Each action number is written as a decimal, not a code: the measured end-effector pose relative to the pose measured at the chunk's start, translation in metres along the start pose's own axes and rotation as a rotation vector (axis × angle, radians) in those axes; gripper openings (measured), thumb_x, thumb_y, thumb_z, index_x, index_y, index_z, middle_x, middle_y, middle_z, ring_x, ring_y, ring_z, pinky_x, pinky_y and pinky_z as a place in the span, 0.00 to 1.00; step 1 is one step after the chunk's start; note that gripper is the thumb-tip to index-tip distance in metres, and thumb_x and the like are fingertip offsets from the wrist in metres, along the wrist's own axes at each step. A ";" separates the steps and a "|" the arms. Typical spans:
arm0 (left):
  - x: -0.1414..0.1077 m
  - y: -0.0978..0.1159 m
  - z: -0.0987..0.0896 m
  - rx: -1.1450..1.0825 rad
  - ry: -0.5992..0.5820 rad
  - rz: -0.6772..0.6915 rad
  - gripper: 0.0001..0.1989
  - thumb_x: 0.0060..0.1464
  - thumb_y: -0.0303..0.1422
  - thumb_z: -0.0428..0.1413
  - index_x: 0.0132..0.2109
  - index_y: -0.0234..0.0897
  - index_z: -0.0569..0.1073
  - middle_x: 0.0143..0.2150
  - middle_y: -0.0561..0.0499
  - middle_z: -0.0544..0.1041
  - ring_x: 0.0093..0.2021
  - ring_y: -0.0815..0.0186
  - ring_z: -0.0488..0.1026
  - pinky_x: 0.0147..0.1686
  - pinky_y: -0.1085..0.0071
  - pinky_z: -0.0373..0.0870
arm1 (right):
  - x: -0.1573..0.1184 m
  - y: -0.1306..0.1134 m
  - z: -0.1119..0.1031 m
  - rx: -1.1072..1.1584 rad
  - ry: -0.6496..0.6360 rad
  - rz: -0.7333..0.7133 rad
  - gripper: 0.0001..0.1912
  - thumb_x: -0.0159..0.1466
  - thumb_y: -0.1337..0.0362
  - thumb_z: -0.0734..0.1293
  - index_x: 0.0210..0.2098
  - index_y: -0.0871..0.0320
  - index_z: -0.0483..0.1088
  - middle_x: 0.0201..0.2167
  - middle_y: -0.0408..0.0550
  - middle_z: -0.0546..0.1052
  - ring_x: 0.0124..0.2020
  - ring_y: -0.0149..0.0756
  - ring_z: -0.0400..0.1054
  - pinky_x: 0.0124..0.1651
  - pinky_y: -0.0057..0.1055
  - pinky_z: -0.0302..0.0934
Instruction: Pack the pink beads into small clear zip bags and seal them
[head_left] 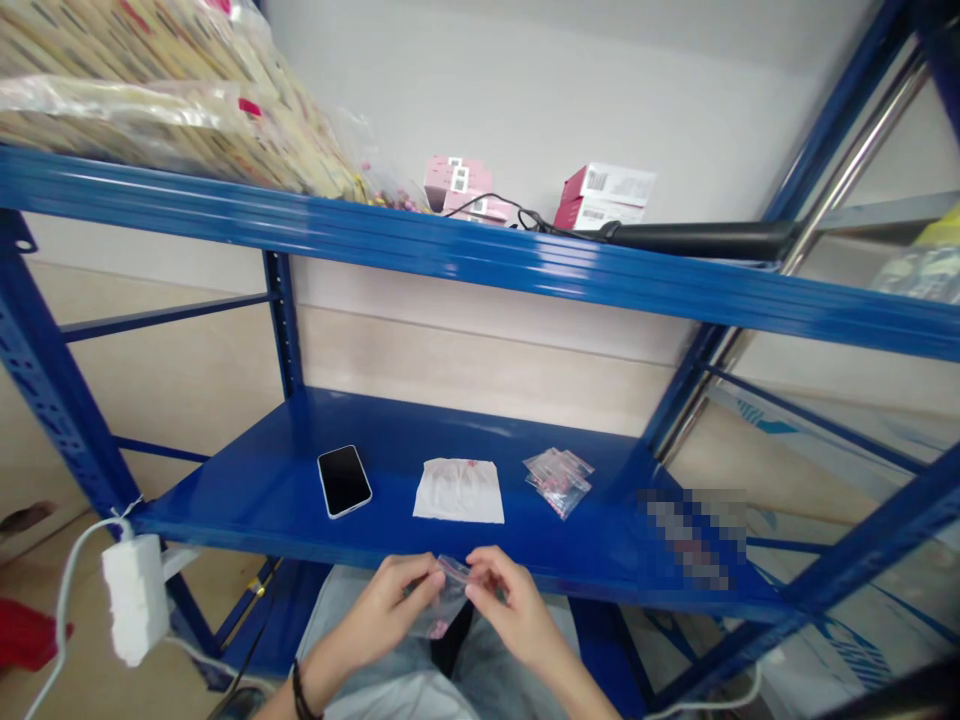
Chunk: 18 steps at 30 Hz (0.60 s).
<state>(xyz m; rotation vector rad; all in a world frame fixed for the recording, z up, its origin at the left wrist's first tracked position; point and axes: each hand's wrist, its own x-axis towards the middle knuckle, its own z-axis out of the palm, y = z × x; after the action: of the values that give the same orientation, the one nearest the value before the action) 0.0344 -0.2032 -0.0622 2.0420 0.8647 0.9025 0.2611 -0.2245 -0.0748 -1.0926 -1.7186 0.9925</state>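
Note:
Between my two hands, just in front of the shelf's near edge, hangs a small clear zip bag with something pink at its bottom. My left hand pinches the bag's upper left corner between thumb and fingers. At the upper right side, my right hand has its thumb and fingertips closed on the bag's top edge. Beyond them on the blue shelf lies a white sheet of tissue or paper. To its right sits a loose pile of similar small clear bags with pinkish contents.
A phone lies on the blue shelf at the left. Pink boxes, red and white boxes and plastic-wrapped packs stand on the upper shelf. A white power strip hangs by the left post. A patch at right is blurred out.

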 end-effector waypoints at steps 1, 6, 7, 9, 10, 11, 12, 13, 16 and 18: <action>0.000 0.000 0.000 -0.010 0.012 -0.008 0.21 0.69 0.42 0.47 0.30 0.37 0.72 0.28 0.53 0.74 0.30 0.66 0.69 0.32 0.73 0.58 | 0.001 0.002 0.000 0.026 0.004 0.014 0.13 0.65 0.59 0.68 0.49 0.54 0.71 0.36 0.45 0.76 0.35 0.36 0.69 0.39 0.30 0.60; 0.000 -0.002 0.000 -0.035 0.038 -0.028 0.21 0.69 0.42 0.49 0.30 0.37 0.74 0.27 0.52 0.74 0.30 0.65 0.69 0.32 0.73 0.59 | 0.006 0.008 0.005 0.131 0.005 0.102 0.16 0.64 0.49 0.68 0.35 0.57 0.72 0.26 0.42 0.70 0.29 0.35 0.64 0.33 0.29 0.56; -0.001 -0.002 -0.001 -0.051 0.036 -0.033 0.20 0.68 0.42 0.49 0.30 0.37 0.74 0.27 0.52 0.74 0.29 0.65 0.69 0.31 0.74 0.59 | 0.006 0.008 0.006 0.147 0.010 0.108 0.17 0.64 0.48 0.68 0.33 0.57 0.71 0.25 0.41 0.68 0.28 0.34 0.63 0.33 0.29 0.54; -0.001 -0.003 -0.001 -0.098 0.033 -0.051 0.17 0.68 0.42 0.51 0.34 0.38 0.75 0.27 0.53 0.75 0.29 0.66 0.70 0.31 0.74 0.60 | 0.005 0.008 0.009 0.173 0.020 0.108 0.18 0.64 0.47 0.69 0.31 0.57 0.69 0.24 0.40 0.66 0.27 0.33 0.60 0.32 0.28 0.52; 0.000 -0.003 -0.001 -0.121 0.038 -0.061 0.15 0.67 0.42 0.51 0.37 0.38 0.76 0.27 0.53 0.76 0.28 0.65 0.71 0.31 0.74 0.60 | 0.005 0.008 0.010 0.187 0.023 0.107 0.18 0.63 0.47 0.69 0.31 0.57 0.69 0.24 0.39 0.65 0.27 0.32 0.59 0.32 0.28 0.51; 0.000 -0.004 -0.001 -0.138 0.049 -0.070 0.14 0.67 0.42 0.52 0.39 0.39 0.76 0.28 0.53 0.77 0.29 0.65 0.72 0.31 0.74 0.61 | 0.004 0.007 0.011 0.202 0.022 0.105 0.18 0.63 0.48 0.69 0.31 0.57 0.69 0.24 0.39 0.65 0.27 0.32 0.59 0.32 0.28 0.51; 0.000 -0.004 -0.001 -0.146 0.065 -0.074 0.14 0.67 0.42 0.52 0.39 0.39 0.75 0.28 0.52 0.77 0.29 0.65 0.73 0.31 0.74 0.62 | 0.004 0.006 0.012 0.217 0.017 0.101 0.18 0.63 0.48 0.70 0.31 0.57 0.68 0.24 0.39 0.65 0.27 0.32 0.59 0.32 0.28 0.51; 0.000 -0.005 -0.002 -0.141 0.085 -0.073 0.14 0.67 0.42 0.52 0.38 0.39 0.75 0.28 0.52 0.77 0.30 0.64 0.73 0.32 0.74 0.63 | 0.003 0.006 0.012 0.232 0.010 0.097 0.18 0.64 0.48 0.70 0.31 0.57 0.68 0.25 0.39 0.65 0.28 0.32 0.59 0.32 0.28 0.51; 0.000 -0.003 -0.003 -0.092 0.124 -0.055 0.16 0.67 0.41 0.52 0.33 0.38 0.75 0.28 0.51 0.77 0.30 0.64 0.73 0.33 0.74 0.63 | 0.001 0.002 0.011 0.256 -0.005 0.081 0.17 0.64 0.49 0.69 0.32 0.57 0.69 0.25 0.40 0.65 0.29 0.32 0.59 0.33 0.28 0.51; -0.002 0.000 -0.005 -0.064 0.127 -0.043 0.17 0.67 0.40 0.52 0.32 0.37 0.75 0.28 0.51 0.77 0.30 0.65 0.72 0.32 0.74 0.63 | -0.001 -0.003 0.009 0.234 0.008 0.061 0.17 0.65 0.49 0.69 0.31 0.57 0.69 0.26 0.40 0.65 0.29 0.32 0.59 0.34 0.28 0.51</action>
<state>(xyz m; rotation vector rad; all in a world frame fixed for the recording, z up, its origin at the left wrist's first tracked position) 0.0296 -0.2032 -0.0605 1.9207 0.9321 1.0316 0.2519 -0.2276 -0.0752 -0.9994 -1.5260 1.1932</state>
